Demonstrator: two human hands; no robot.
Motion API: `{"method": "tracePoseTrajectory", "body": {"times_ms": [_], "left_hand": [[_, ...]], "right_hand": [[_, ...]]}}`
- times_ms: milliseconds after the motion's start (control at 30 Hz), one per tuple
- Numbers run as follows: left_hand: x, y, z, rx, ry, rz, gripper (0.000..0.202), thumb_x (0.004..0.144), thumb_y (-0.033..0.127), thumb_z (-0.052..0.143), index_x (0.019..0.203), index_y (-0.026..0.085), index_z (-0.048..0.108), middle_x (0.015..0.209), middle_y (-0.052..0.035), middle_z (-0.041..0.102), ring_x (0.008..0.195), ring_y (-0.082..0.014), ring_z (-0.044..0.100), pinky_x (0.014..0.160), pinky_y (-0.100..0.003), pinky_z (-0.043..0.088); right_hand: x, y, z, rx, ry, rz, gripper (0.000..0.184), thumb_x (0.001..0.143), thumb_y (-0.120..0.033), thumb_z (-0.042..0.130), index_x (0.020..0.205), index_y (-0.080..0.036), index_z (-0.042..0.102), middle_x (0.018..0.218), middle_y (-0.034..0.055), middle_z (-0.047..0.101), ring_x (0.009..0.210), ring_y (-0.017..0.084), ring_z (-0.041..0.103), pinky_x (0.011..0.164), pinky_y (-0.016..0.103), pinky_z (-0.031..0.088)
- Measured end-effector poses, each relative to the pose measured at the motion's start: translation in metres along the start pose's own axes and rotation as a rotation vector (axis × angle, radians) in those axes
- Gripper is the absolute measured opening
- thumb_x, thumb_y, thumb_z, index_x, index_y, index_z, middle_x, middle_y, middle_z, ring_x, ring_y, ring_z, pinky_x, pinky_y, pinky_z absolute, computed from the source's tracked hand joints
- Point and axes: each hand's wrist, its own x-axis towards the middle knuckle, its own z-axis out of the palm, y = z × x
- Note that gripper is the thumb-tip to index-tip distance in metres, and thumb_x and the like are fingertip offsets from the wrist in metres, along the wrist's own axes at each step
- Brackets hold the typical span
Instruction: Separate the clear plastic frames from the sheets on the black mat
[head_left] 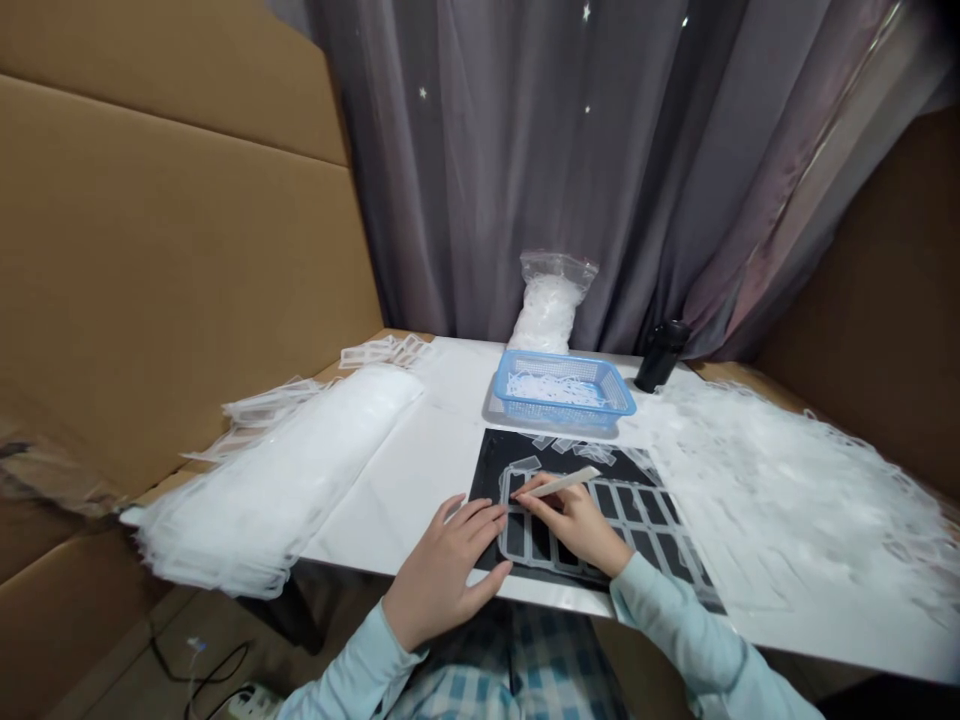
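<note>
A translucent sheet with a grid of rectangular windows (637, 510) lies on a black mat (491, 465) at the table's near edge. My left hand (442, 575) rests flat on the sheet's left corner, fingers spread. My right hand (574, 525) grips a slim white stick-like tool (566, 483), its tip touching the sheet near the upper left windows. Small loose rectangular pieces (577, 447) lie on the mat behind the sheet.
A blue plastic basket (562, 390) with white scraps stands behind the mat. Behind it are a clear bag of white pieces (551, 305) and a black cylinder (660, 355). Stacks of white sheets lie left (285, 480) and right (795, 490). Cardboard walls and a curtain surround the table.
</note>
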Motion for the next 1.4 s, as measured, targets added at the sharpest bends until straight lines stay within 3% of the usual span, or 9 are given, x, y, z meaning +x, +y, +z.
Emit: {"method": "tracePoseTrajectory", "body": {"times_ms": [133, 267, 567, 767, 933, 1067, 1400], "left_hand": [[0.0, 0.001, -0.001, -0.014, 0.003, -0.023, 0.038, 0.094, 0.039, 0.056, 0.127, 0.021, 0.061, 0.138, -0.0045, 0.062, 0.129, -0.0276, 0.055, 0.115, -0.054, 0.036], [0.0, 0.002, -0.001, -0.025, 0.009, -0.039, 0.038, 0.094, 0.039, 0.056, 0.126, 0.022, 0.062, 0.137, -0.0054, 0.064, 0.126, -0.0276, 0.056, 0.116, -0.054, 0.035], [0.002, 0.002, -0.003, -0.048, -0.003, -0.042, 0.037, 0.093, 0.04, 0.056, 0.125, 0.021, 0.062, 0.135, -0.0059, 0.064, 0.124, -0.0278, 0.057, 0.117, -0.056, 0.03], [0.002, 0.003, -0.002, -0.049, 0.013, -0.031, 0.034, 0.093, 0.038, 0.056, 0.123, 0.022, 0.061, 0.132, -0.0059, 0.066, 0.123, -0.0267, 0.058, 0.118, -0.056, 0.027], [0.002, 0.003, 0.0, -0.043, 0.038, -0.02, 0.031, 0.093, 0.038, 0.056, 0.12, 0.023, 0.061, 0.131, -0.0052, 0.066, 0.123, -0.0262, 0.058, 0.119, -0.055, 0.025], [0.002, 0.003, 0.0, -0.034, 0.058, -0.017, 0.032, 0.093, 0.039, 0.057, 0.12, 0.022, 0.062, 0.129, -0.0049, 0.067, 0.122, -0.0258, 0.059, 0.118, -0.055, 0.025], [0.001, 0.004, 0.0, -0.017, 0.076, -0.023, 0.036, 0.091, 0.038, 0.06, 0.124, 0.023, 0.062, 0.13, -0.0033, 0.068, 0.119, -0.025, 0.061, 0.114, -0.051, 0.033]], "right_hand": [[0.0, 0.001, -0.001, -0.016, -0.022, 0.006, 0.026, 0.098, -0.04, 0.056, 0.089, -0.02, 0.071, 0.091, 0.0047, 0.071, 0.087, 0.019, 0.07, 0.074, 0.027, 0.055], [-0.001, 0.001, -0.001, -0.067, -0.037, -0.026, 0.025, 0.099, -0.039, 0.054, 0.093, -0.021, 0.07, 0.094, 0.005, 0.072, 0.091, 0.021, 0.07, 0.082, 0.03, 0.056], [-0.012, -0.014, 0.005, -0.323, -0.205, -0.173, 0.019, 0.097, -0.013, 0.052, 0.107, -0.02, 0.066, 0.106, 0.0107, 0.069, 0.108, 0.026, 0.058, 0.091, 0.038, 0.052], [-0.012, -0.023, 0.006, -0.399, -0.226, -0.172, 0.019, 0.093, -0.009, 0.053, 0.106, -0.018, 0.064, 0.106, 0.0121, 0.066, 0.107, 0.028, 0.056, 0.092, 0.042, 0.05], [-0.005, -0.009, 0.008, -0.341, -0.146, -0.105, 0.025, 0.102, -0.017, 0.037, 0.094, -0.019, 0.062, 0.092, 0.0091, 0.065, 0.089, 0.024, 0.06, 0.082, 0.038, 0.049], [0.004, -0.009, 0.004, -0.242, -0.146, -0.055, 0.024, 0.102, -0.026, 0.042, 0.088, -0.019, 0.061, 0.088, 0.0059, 0.066, 0.085, 0.021, 0.062, 0.081, 0.034, 0.049], [0.041, 0.007, -0.025, -0.009, -0.406, 0.044, 0.038, 0.094, -0.051, 0.057, 0.082, -0.016, 0.065, 0.079, 0.0028, 0.065, 0.07, 0.015, 0.06, 0.064, 0.025, 0.049]]}}
